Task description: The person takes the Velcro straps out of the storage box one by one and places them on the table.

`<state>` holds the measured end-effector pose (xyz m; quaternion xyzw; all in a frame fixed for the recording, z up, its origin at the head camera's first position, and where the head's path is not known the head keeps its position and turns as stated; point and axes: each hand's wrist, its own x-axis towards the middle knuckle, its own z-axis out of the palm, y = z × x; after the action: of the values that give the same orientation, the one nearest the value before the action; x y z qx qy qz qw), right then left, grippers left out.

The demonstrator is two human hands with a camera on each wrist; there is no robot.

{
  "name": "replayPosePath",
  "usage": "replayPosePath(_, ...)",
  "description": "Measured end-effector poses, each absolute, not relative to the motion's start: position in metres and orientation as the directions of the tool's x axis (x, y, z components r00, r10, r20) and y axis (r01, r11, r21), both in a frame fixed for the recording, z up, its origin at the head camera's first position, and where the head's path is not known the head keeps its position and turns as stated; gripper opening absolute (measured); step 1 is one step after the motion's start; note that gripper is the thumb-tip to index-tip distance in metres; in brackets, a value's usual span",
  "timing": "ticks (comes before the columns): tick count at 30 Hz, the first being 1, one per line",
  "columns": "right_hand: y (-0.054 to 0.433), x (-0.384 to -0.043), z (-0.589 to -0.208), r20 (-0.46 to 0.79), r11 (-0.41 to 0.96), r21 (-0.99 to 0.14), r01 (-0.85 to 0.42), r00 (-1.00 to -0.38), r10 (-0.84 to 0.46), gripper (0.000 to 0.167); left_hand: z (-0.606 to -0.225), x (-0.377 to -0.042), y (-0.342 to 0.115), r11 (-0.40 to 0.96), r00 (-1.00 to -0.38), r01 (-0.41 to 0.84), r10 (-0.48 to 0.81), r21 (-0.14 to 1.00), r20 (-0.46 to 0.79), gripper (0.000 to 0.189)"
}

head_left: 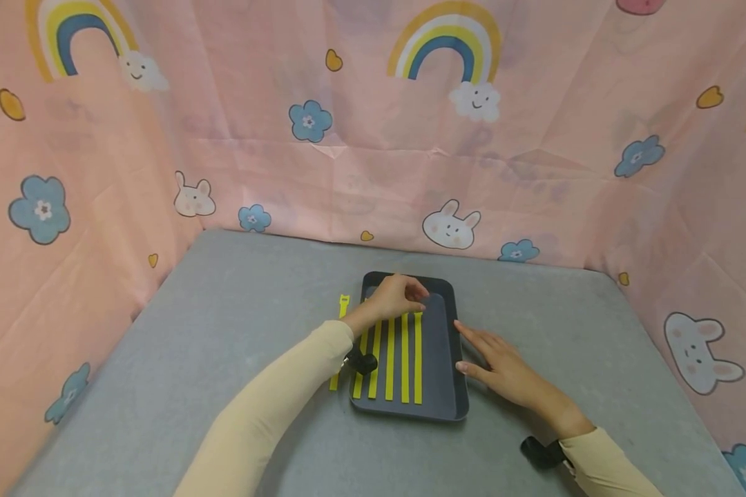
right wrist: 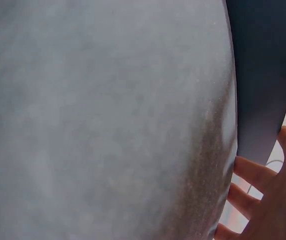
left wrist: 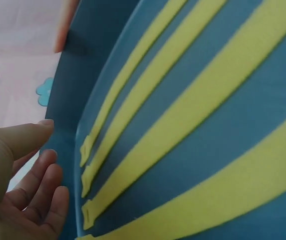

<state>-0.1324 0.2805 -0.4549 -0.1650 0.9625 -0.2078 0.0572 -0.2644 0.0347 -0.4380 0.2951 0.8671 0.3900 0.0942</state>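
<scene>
A dark grey tray [head_left: 440,345] lies on the table with several yellow hook-and-loop cable ties [head_left: 405,366] side by side in it, their slotted heads at the far end. One more yellow cable tie [head_left: 344,302] lies on the table just left of the tray, partly hidden by the left arm. Above the tray's far part is my left hand [head_left: 398,295], fingers loosely bent; the left wrist view shows thumb and fingers apart with nothing between them. My right hand [head_left: 503,366] touches the tray's right wall with its fingers extended.
The grey table [head_left: 255,290] stretches out around the tray. Pink cloth [head_left: 360,166] printed with rainbows, rabbits and flowers encloses its back and sides. A black wrist camera [head_left: 362,362] on the left arm overhangs the tray; another [head_left: 541,452] sits at the right wrist.
</scene>
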Motion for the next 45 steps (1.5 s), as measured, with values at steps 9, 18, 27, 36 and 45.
replayPosePath(9,0.280,-0.133,-0.455,-0.053,0.864,-0.422,-0.275,-0.944,-0.326,0.075,-0.447,-0.266,0.034,0.553,-0.811,0.429,0.583,0.715,0.036,0.027)
replayPosePath(18,0.280,-0.134,-0.456,-0.045,0.859,-0.423,-0.287,-0.941,-0.336,0.074,-0.448,-0.266,0.036,0.586,-0.811,0.425,0.586,0.690,0.002,0.027)
replayPosePath(27,0.281,-0.134,-0.458,-0.048,0.858,-0.430,-0.281,-0.942,-0.332,0.074,-0.451,-0.268,0.039,0.593,-0.805,0.463,0.592,0.659,0.033,0.026)
replayPosePath(36,0.281,-0.134,-0.456,-0.054,0.862,-0.424,-0.278,-0.942,-0.330,0.074,-0.449,-0.268,0.037,0.595,-0.786,0.491,0.618,0.637,0.028,0.028)
replayPosePath(45,0.282,-0.134,-0.455,-0.041,0.858,-0.424,-0.291,-0.940,-0.339,0.074,-0.448,-0.268,0.037,0.600,-0.774,0.507,0.633,0.619,0.020,0.028)
